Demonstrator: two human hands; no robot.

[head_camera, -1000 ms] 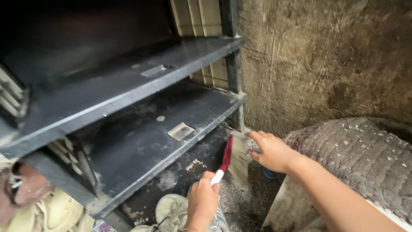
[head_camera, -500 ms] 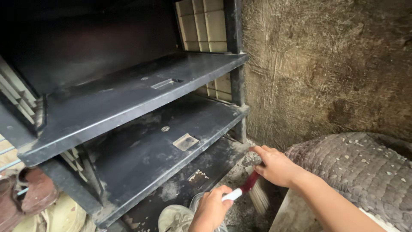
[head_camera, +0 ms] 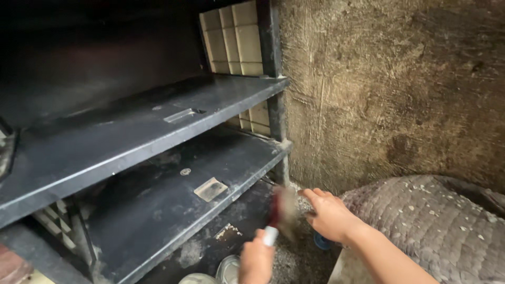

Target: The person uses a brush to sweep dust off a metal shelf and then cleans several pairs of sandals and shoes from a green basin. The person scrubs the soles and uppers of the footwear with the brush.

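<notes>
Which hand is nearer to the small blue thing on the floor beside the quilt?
The right. The right hand hangs just above the small blue thing, almost over it. The left hand, holding the brush, is further off to its left.

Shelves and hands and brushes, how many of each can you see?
Black shelves: 2, an upper shelf and a lower shelf
Hands: 2, the left hand and the right hand
Brushes: 1, a red-handled brush, blurred, held in the left hand
Total: 5
</notes>
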